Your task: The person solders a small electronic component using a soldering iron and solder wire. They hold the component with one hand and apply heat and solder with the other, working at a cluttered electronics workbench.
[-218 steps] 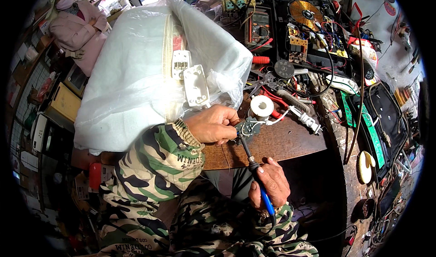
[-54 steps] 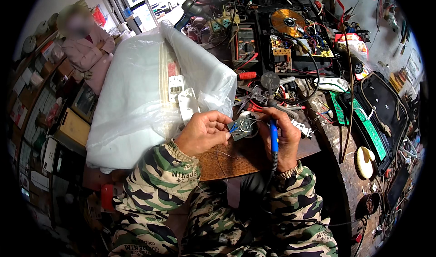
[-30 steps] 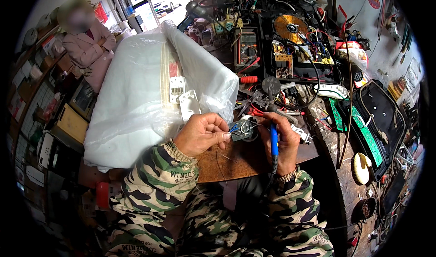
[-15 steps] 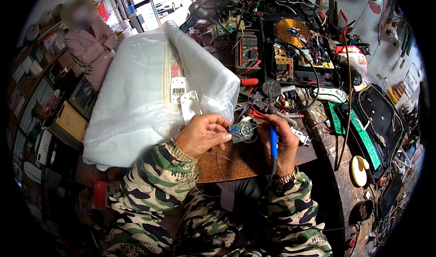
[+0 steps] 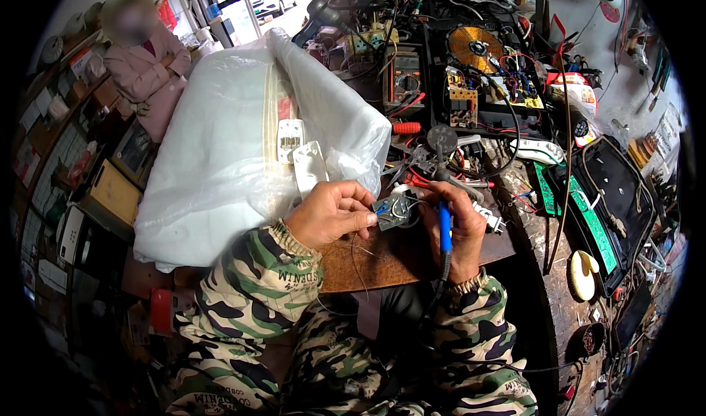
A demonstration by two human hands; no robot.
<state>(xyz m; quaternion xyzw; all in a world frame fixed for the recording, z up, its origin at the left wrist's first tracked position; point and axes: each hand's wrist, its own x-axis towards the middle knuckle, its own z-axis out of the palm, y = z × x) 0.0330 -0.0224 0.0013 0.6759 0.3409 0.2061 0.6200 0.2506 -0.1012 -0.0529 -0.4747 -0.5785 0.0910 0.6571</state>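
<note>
My left hand (image 5: pixel 331 214) is closed, thumb and fingers pinched at the left edge of a small dark circuit board (image 5: pixel 395 214) with blue and white wires on it. A thin wire (image 5: pixel 353 258) hangs below these fingers; where it starts is hidden. In my right hand (image 5: pixel 465 232) is a soldering iron with a blue handle (image 5: pixel 445 228), held like a pen. Its tip is near the board's right side, but my fingers hide the contact. Beyond my left hand, a white plastic housing piece (image 5: pixel 309 167) and another white casing (image 5: pixel 290 140) lie on a plastic-wrapped bundle (image 5: pixel 213 151).
A multimeter (image 5: pixel 405 77) and an opened appliance with a copper coil (image 5: pixel 474 48) stand at the back. Pliers and cables crowd the bench beyond the board. Green circuit strips (image 5: pixel 592 225) lie at right. A person (image 5: pixel 147 70) stands at the far left, arms folded.
Both hands keep nearly the same hold on the board and the soldering iron. The whole view has shifted slightly, and the person at the far left has moved their head a little.
</note>
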